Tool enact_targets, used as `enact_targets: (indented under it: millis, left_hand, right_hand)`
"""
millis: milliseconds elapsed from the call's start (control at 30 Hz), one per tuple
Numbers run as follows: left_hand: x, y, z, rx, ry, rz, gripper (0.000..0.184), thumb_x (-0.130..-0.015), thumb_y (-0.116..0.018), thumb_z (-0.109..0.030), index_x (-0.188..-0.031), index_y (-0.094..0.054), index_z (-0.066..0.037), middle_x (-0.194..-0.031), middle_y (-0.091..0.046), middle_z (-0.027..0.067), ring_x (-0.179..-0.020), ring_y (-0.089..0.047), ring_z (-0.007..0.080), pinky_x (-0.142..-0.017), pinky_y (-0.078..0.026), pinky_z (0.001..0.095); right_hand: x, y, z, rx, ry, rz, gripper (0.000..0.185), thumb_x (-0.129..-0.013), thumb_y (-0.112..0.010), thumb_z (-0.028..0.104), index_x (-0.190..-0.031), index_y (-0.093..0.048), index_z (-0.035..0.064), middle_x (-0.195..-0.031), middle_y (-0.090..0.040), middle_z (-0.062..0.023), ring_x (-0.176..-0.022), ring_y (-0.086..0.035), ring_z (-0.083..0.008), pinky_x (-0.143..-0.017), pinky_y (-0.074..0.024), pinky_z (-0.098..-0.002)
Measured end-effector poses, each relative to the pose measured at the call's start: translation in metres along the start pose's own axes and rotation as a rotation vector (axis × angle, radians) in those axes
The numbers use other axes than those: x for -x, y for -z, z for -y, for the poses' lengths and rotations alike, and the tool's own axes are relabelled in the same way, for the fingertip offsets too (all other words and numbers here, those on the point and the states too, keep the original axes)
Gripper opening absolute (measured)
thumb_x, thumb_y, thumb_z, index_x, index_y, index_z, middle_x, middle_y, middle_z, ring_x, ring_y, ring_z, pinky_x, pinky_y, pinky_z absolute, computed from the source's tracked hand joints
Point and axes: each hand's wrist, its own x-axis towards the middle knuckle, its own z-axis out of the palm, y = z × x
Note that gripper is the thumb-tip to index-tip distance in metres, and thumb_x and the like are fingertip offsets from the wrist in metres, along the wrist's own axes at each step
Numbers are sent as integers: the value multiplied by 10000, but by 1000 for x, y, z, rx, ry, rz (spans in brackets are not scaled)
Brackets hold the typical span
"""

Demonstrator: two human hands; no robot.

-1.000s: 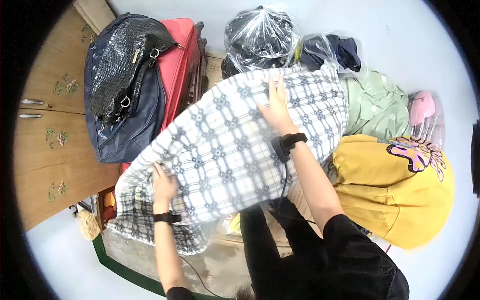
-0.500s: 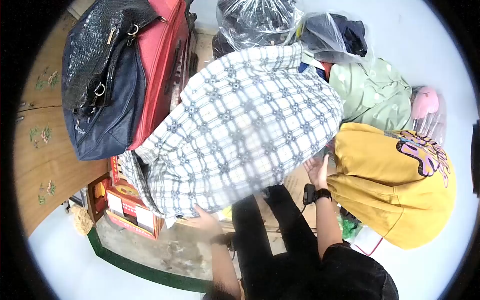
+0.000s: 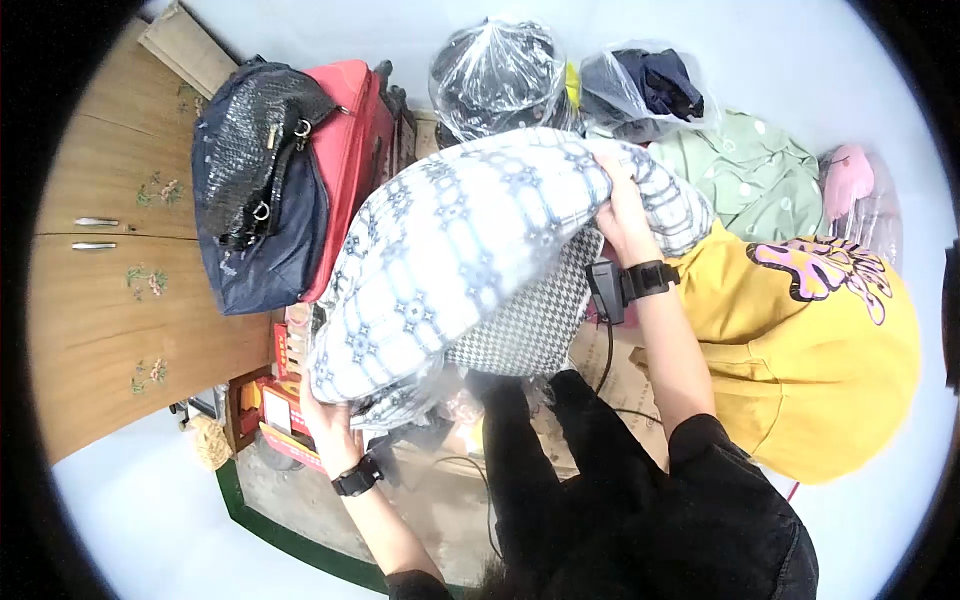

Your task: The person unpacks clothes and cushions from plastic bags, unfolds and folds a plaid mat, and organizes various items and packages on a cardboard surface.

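Observation:
A white and grey-blue checked cloth bundle [image 3: 450, 240] bulges in front of me, its near edge lifted. My left hand [image 3: 328, 412] grips its lower left corner, with the fingers partly behind the fabric. Near the upper right end, my right hand [image 3: 624, 205] is closed on the same cloth, its fingertips partly in the folds. Beneath the raised part shows a houndstooth fabric [image 3: 525, 325], with clear plastic near its lower left. Both wrists wear black straps with small devices.
Left stand a wooden cabinet [image 3: 120, 300], a red suitcase [image 3: 350, 150] and a dark blue bag [image 3: 285, 270]. Behind are plastic-wrapped bundles [image 3: 500, 80]. A green dotted bundle [image 3: 745, 180] and a yellow garment [image 3: 800, 370] lie right. Red boxes [image 3: 285, 415] sit lower left.
Both hands have moved from the bundle's lower edge to grips at its left corner and upper right. Its near side has risen, exposing the houndstooth fabric.

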Motion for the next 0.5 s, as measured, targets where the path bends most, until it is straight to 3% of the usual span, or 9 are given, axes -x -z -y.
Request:
enact_targets:
  millis: [33,67,200,233,333,367,400,467,500]
  left_hand:
    - [-1,7,-29,52,71,-67,442,-877,-475,-226,-1242,-395,10,-1244,-461,128,-1155,-436,253,-974,-350,377]
    - [-2,6,-71,533,357,-165,467,-894,-454,-255,-1266,-360,12,-1273,-429,130,-1166,-424,240,-973,-349,372]
    - [73,4,-129,420,272,-144,471,-908,-433,-291,-1264,-366,10,-1271,-433,131,-1164,-429,236,-968,-353,374]
    - [96,-12,-135,326,364,-314,481,-910,-432,-284,-1274,-351,19,-1277,-427,129,-1170,-422,237,-977,-342,371]
    - [139,10,-16,-66,284,-190,503,-903,-473,-240,-1284,-319,50,-1262,-427,150,-1130,-446,234,-941,-369,364]
    - [149,21,39,-243,337,-164,466,-900,-489,-219,-1252,-360,58,-1198,-474,139,-1036,-496,207,-875,-410,339]
    - [159,-7,29,-240,617,-175,449,-897,-501,-207,-1195,-389,110,-1141,-505,152,-955,-524,190,-789,-448,337]
    - [185,42,171,-389,847,-127,518,-853,-574,-289,-1041,-455,179,-969,-568,145,-792,-564,172,-635,-473,318]
    - [210,60,246,-357,659,-204,528,-843,-580,-322,-1007,-475,168,-911,-573,124,-752,-565,162,-612,-469,308]
  right_hand:
    - [13,-27,25,19,71,45,195,-830,-575,99,-1000,-562,4,-956,-611,-71,-859,-586,-142,-769,-474,-263]
    - [33,-52,49,50,125,93,218,-838,-578,113,-1021,-553,-3,-961,-609,-77,-867,-586,-137,-754,-483,-263]
    - [99,-71,96,182,191,-12,318,-831,-600,157,-1068,-527,-42,-999,-593,-93,-867,-585,-147,-744,-480,-267]
    - [109,-57,94,287,163,-102,349,-805,-629,165,-1060,-535,-55,-998,-594,-98,-862,-576,-150,-742,-467,-270]
    - [115,49,39,667,180,-261,424,-752,-682,193,-1032,-543,-94,-999,-594,-117,-852,-558,-165,-732,-443,-285]
    - [118,88,15,700,94,-343,434,-734,-697,208,-1004,-553,-100,-973,-601,-122,-835,-560,-173,-723,-442,-296]
    - [123,124,-7,738,3,-424,445,-717,-711,224,-976,-563,-106,-946,-608,-127,-818,-562,-180,-713,-441,-308]
    - [128,182,-43,1082,-181,-568,493,-669,-749,276,-922,-580,-112,-867,-621,-143,-767,-569,-200,-698,-446,-333]
    - [131,190,-49,1222,-257,-607,527,-671,-746,289,-930,-566,-133,-904,-616,-154,-794,-569,-191,-709,-443,-318]
